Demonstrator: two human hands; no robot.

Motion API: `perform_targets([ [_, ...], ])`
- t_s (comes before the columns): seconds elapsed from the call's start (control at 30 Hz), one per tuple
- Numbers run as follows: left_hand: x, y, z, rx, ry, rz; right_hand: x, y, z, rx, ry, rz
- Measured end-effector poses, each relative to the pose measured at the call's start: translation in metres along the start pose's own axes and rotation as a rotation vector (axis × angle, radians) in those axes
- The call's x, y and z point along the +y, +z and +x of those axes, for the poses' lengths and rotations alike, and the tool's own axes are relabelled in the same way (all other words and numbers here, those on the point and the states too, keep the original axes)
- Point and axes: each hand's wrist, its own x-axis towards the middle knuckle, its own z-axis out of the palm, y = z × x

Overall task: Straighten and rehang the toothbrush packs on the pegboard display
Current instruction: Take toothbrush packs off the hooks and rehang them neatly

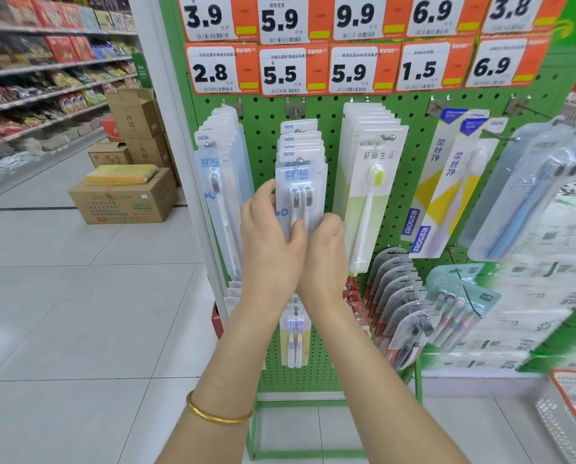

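Pegboard point(417, 110) | ten price tags point(221, 68) | left hand point(269, 242), right hand point(325, 256) grip one pack point(299, 192)

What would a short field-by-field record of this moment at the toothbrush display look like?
setting: shop aisle, green pegboard with price tags above
pack handled: front twin-brush pack, on the second hook from the left, more packs behind it
left hand: grips the pack's left edge, thumb on its front
right hand: fingers curled at the pack's lower right edge
neighbours: single-brush packs to its left, green-brush packs to its right
floor: cardboard boxes at the left
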Motion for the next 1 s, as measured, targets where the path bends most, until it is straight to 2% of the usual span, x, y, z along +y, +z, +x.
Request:
perform_targets([
  [0.27, 0.007, 0.001, -0.005, 0.013, -0.012, 0.026, 0.008, -0.005, -0.004, 0.018, -0.021, -0.005],
  [0.37, 0.01, 0.003, -0.009, 0.032, 0.006, 0.05, 0.015, -0.012, -0.01, 0.022, -0.055, -0.115],
  [0.43, 0.012, 0.003, -0.011, 0.061, 0.025, 0.081, 0.018, -0.02, -0.015, 0.094, -0.095, -0.183],
  [0.5, 0.014, 0.003, -0.012, 0.108, 0.062, 0.109, 0.015, -0.034, -0.015, 0.224, -0.175, -0.183],
  [0.6, 0.018, 0.002, -0.012, 0.165, 0.147, 0.14, -0.005, -0.058, 0.005, 0.45, -0.409, -0.137],
  [0.7, 0.021, 0.002, -0.009, 0.158, 0.201, 0.159, -0.041, -0.08, 0.039, 0.536, -0.653, -0.169],
  [0.83, 0.025, 0.001, -0.005, 0.134, 0.184, 0.169, -0.08, -0.092, 0.089, 0.238, -0.663, -0.513],
  [1.0, 0.028, 0.0, -0.005, 0.119, 0.186, 0.17, -0.095, -0.08, 0.125, -0.032, -0.554, -0.542],
])
